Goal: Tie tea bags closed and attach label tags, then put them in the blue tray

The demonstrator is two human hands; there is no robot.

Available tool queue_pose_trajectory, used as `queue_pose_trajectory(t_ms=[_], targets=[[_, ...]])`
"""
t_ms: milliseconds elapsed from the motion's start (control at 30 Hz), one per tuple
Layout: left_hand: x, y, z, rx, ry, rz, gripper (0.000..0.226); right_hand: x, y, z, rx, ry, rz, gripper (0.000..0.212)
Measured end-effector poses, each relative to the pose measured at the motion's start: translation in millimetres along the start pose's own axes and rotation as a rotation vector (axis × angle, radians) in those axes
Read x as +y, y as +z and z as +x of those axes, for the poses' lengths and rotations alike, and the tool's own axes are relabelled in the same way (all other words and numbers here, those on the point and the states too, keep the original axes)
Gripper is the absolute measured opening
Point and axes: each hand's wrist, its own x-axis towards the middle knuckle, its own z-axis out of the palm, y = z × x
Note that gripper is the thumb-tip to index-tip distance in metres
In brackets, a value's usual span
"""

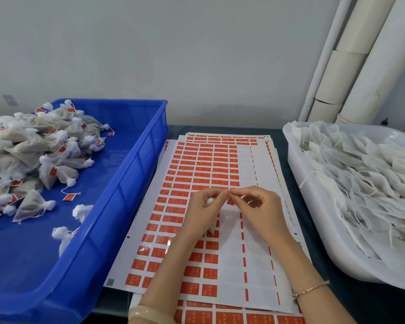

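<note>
The left hand [205, 206] is seen at centre frame with its grip curled closed round a tea bag [209, 201]. Only the bag's white gathered top shows between the fingers, and a pale corner hangs out below the palm. The right hand [262, 206] is met fingertip to fingertip, its thumb and forefinger pinched tight on what looks like a thin string [230, 195]; the other fingers are loosely bent. The string is almost too fine to make out. Both hands are held over sheets of orange labels [197, 164] spread on the dark surface [220, 128]. At the left, the blue tray [136, 164] is cut off by the frame edge, with tied, tagged bags [33, 148] heaped in its upper left part. At the right, a white tub [313, 230] of untied bags [360, 171] is also cropped.
</note>
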Motion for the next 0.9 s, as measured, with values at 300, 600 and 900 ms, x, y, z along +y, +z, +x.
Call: queue_pose_trajectory(t_ms=[300, 600, 900], targets=[[-3.6, 1.8, 0.4, 0.01, 0.039, 0.109, 0.011, 3.7, -0.2, 2.0, 0.028, 0.026, -0.03, 0.012], [-3.4, 1.7, 0.3, 0.0, 0.019, 0.165, 0.011, 5.3, -1.1, 2.4, 0.022, 0.008, -0.102, 0.013], [-5.0, 2.8, -0.6, -0.001, 0.063, 0.165, 0.019, 7.8, 2.9, 2.0, 0.093, -0.004, -0.135, 0.01]])
